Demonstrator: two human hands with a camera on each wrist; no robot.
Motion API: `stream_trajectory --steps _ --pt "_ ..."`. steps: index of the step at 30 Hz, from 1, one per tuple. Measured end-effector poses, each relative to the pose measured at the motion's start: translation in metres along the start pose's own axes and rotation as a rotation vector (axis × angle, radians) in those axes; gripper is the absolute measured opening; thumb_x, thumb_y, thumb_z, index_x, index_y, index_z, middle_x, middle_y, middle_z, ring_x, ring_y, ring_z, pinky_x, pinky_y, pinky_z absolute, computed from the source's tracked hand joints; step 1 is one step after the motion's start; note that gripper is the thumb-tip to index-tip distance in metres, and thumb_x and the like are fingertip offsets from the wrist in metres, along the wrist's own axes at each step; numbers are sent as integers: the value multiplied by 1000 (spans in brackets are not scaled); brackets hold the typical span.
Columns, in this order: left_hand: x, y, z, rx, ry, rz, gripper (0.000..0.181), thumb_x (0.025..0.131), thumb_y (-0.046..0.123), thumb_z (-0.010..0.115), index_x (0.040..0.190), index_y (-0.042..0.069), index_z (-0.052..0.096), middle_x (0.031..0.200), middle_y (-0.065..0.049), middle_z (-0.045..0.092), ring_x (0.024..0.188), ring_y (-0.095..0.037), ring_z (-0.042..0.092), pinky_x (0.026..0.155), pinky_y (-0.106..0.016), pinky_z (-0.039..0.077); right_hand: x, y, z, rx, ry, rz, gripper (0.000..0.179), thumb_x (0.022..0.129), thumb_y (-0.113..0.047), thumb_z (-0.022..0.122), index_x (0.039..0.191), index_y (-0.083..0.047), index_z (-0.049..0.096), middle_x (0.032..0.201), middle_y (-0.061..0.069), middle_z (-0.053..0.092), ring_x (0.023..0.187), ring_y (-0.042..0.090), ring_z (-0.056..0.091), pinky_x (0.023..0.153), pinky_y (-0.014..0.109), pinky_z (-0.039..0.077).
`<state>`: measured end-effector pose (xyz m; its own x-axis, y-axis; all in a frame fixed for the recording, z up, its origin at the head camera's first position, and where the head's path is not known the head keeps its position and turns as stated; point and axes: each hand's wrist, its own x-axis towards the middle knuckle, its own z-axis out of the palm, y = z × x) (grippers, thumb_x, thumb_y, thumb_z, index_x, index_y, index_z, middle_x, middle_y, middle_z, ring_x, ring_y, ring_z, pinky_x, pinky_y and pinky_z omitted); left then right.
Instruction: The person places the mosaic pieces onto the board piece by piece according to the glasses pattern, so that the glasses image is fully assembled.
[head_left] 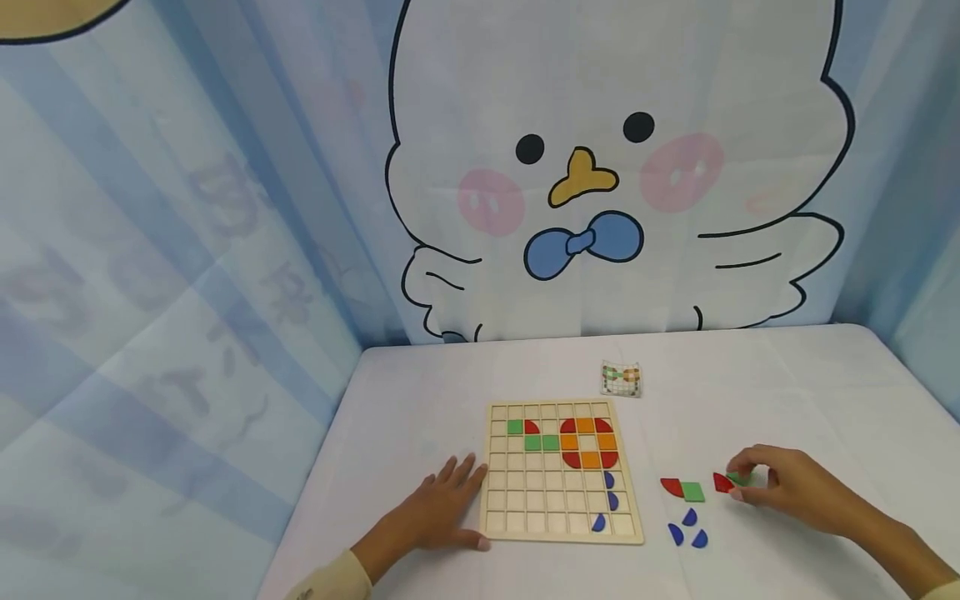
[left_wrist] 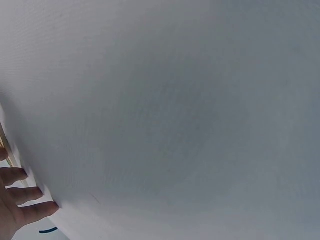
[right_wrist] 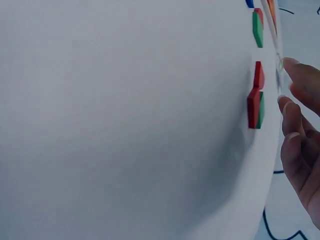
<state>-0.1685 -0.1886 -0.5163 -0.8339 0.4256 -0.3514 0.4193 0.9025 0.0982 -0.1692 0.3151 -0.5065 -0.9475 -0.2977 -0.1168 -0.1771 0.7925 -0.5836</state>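
A wooden grid board lies on the table, bearing green squares, orange squares, red quarter-circles and blue half-circles. My left hand rests flat beside the board's left edge, fingers spread. Over loose tiles to the right is my right hand, thumb and index finger apart around a green tile and a red tile. In the right wrist view, the fingers stand apart from two red tiles and a green one, with nothing visible between them.
Between board and right hand lie a red quarter-circle touching a green square, and three blue half-circles. A small pattern card is behind the board. A curtain with a cartoon bird hangs behind the table.
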Motion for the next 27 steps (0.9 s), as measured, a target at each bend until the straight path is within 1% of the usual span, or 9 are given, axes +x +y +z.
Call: stream_trajectory --steps 3,5,11,15,18,21,24,27 --pt "-1 2 -1 1 0 -2 108 76 81 60 160 22 26 168 -9 22 152 -39 26 110 -61 39 -8 13 3 -79 27 9 28 81 -30 83 102 -15 72 95 -5 68 68 1 45 60 19 45" --pt "-1 2 -1 5 0 -5 108 76 81 61 160 22 26 168 -9 22 152 -39 26 110 -61 39 -10 18 6 -113 42 20 26 80 -30 84 99 -16 72 93 -6 66 70 0 45 61 18 45" --pt "1 1 0 18 1 -11 109 75 82 60 160 22 26 168 -9 21 152 -39 26 111 -61 39 -10 25 10 -153 80 49 28 80 -25 84 102 -12 73 91 -7 66 73 2 49 63 18 47" --pt "1 1 2 8 -1 -10 109 76 82 60 161 23 25 168 -9 21 152 -39 25 111 -61 38 -11 29 12 -142 99 61 30 80 -22 83 105 -8 74 90 -6 66 73 1 48 63 17 47" --pt "1 1 3 6 -3 -10 109 76 82 60 161 23 25 168 -9 21 152 -39 25 111 -61 38 -15 31 13 -132 102 72 26 81 -19 82 104 -10 75 90 -6 64 71 0 45 62 17 46" --pt "1 1 2 7 -5 -13 109 76 82 60 161 23 24 168 -9 21 152 -39 25 111 -61 38 -17 31 13 -111 101 55 23 80 -16 82 102 -13 73 93 -5 65 71 -1 44 61 17 45" --pt "1 1 1 13 -6 -17 110 76 82 60 161 23 24 168 -9 21 152 -39 25 111 -61 39 -17 30 13 -73 78 35 24 81 -14 81 102 -13 70 95 -4 66 71 -1 44 61 18 45" --pt "0 2 0 9 -7 -20 109 76 81 61 161 23 24 168 -9 20 152 -39 24 111 -61 38 -17 29 14 -33 47 37 24 82 -11 80 103 -12 68 94 -3 67 69 0 45 59 18 45"
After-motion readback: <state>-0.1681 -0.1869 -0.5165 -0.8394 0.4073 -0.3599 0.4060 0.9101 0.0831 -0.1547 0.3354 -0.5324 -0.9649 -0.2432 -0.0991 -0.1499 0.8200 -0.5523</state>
